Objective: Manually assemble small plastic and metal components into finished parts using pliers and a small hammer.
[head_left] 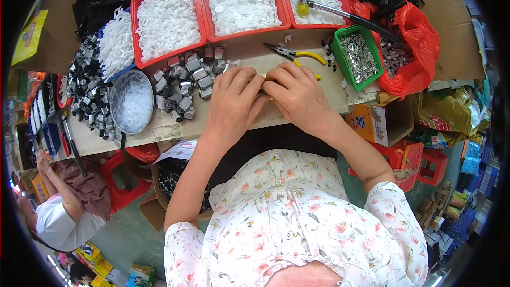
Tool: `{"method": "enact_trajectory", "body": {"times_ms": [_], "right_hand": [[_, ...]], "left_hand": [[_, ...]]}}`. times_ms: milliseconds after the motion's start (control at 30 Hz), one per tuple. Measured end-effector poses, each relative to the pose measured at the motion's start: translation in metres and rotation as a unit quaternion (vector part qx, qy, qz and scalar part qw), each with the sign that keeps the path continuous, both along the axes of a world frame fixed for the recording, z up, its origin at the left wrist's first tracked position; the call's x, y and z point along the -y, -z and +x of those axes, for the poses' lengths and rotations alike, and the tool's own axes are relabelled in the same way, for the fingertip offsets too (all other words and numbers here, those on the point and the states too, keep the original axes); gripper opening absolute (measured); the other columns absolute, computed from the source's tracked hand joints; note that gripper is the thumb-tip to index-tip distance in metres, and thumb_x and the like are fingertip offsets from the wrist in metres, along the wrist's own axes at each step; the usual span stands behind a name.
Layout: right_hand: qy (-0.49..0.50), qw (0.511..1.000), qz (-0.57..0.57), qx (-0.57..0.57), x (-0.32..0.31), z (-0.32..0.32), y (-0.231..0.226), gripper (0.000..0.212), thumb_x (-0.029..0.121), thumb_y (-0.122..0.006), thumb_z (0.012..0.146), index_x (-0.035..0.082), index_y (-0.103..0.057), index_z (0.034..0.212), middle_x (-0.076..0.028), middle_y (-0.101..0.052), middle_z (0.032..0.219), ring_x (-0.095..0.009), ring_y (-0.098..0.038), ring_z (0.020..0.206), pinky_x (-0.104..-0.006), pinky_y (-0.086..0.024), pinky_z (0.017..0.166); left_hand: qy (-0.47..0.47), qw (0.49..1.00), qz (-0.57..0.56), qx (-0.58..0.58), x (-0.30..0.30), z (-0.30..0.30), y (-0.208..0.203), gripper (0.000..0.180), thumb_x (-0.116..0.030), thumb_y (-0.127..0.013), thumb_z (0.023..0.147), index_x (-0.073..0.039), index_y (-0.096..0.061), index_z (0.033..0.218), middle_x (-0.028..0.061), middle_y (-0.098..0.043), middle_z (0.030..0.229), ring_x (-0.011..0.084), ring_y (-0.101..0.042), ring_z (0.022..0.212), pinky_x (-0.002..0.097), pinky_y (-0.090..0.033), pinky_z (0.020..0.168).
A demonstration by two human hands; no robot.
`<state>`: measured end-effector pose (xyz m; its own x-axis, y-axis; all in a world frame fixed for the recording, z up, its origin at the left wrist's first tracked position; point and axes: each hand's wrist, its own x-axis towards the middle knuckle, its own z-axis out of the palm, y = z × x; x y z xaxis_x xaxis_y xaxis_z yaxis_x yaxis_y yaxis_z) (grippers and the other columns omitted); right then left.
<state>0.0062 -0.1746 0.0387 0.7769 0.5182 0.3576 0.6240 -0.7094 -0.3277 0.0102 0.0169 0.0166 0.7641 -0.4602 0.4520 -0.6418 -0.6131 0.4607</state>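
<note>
My left hand (234,101) and my right hand (300,95) meet over the table's front part, fingertips pinched close together. Between them is a small piece, mostly hidden by the fingers; its kind cannot be made out. Just beyond my right hand lie pliers (289,52) with yellow handles, partly covered by that hand. To the left of my left hand is a heap of small silver motors (202,78). Farther left, a round metal bowl (153,101) holds clear whitish plastic pieces.
Red trays (249,33) of white plastic parts line the back. A hammer (342,14) rests across the right one. A green basket (338,53) holds metal pins beside a red plastic bag (419,37). Black-and-silver parts (90,90) lie left. Another person (66,207) sits at far left.
</note>
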Motion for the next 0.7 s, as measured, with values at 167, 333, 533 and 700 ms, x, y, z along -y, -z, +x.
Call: {"method": "enact_trajectory", "body": {"times_ms": [167,333,533,700], "right_hand": [[0.033,0.993,0.117,0.002,0.032,0.008,-0.016,0.023,0.002,-0.072,0.082,0.003,-0.069,0.104,-0.012,-0.066,0.104,-0.031,-0.065,0.096,-0.0416,-0.051,0.083],[0.246,0.966,0.064,0.042,0.120,0.011,-0.014,0.017,0.004,-0.070,0.086,0.000,-0.068,0.103,-0.016,-0.064,0.099,-0.036,-0.063,0.094,-0.0434,-0.050,0.079],[0.284,0.959,-0.015,0.013,0.147,0.016,0.002,0.015,0.006,-0.070,0.087,-0.001,-0.067,0.099,-0.014,-0.060,0.090,-0.034,-0.061,0.093,-0.0424,-0.048,0.078],[0.266,0.964,0.021,0.009,0.148,0.023,0.000,0.009,0.002,-0.069,0.083,-0.003,-0.066,0.090,-0.013,-0.061,0.085,-0.032,-0.062,0.087,-0.0412,-0.048,0.074]], "left_hand": [[0.012,1.000,-0.004,-0.019,-0.003,0.002,-0.003,0.039,-0.015,-0.078,0.079,-0.002,-0.063,0.112,0.0119,-0.060,0.115,0.0335,-0.055,0.112,0.0462,-0.045,0.094],[0.026,0.997,-0.006,-0.076,-0.005,0.010,-0.022,0.039,-0.015,-0.078,0.081,0.000,-0.067,0.116,0.0159,-0.064,0.112,0.0353,-0.056,0.110,0.0442,-0.048,0.093],[0.060,0.998,-0.007,-0.020,0.032,0.062,-0.052,0.031,-0.010,-0.076,0.082,0.001,-0.069,0.110,0.0146,-0.066,0.101,0.0334,-0.058,0.102,0.0422,-0.049,0.087],[0.063,0.997,0.009,0.040,0.074,0.118,-0.049,0.012,-0.003,-0.074,0.077,0.001,-0.074,0.089,0.0144,-0.064,0.086,0.0330,-0.057,0.090,0.0426,-0.050,0.080]]}}
